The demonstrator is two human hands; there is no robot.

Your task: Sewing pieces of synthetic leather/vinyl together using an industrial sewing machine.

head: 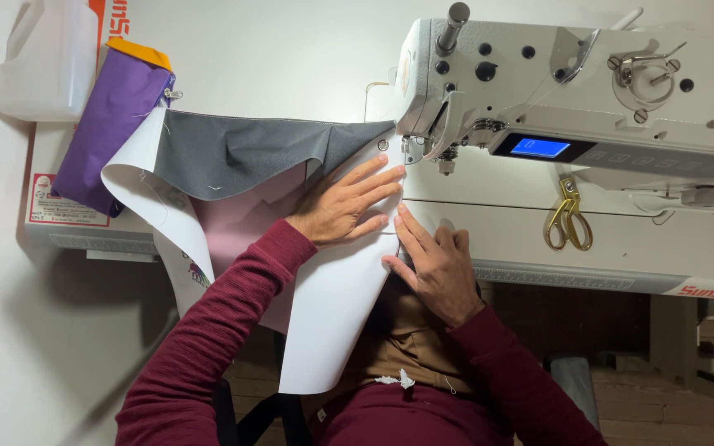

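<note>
Needle hidden behind machine head [539, 74]; hands [349, 206] flat on white sheet [332, 306]

left hand [345, 206] flat, fingers spread | right hand [435, 264] flat, palm down

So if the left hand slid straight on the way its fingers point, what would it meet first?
Probably the needle area of the sewing machine. The left hand lies flat on the white sheet, fingers aimed there; the gap looks short.
</note>
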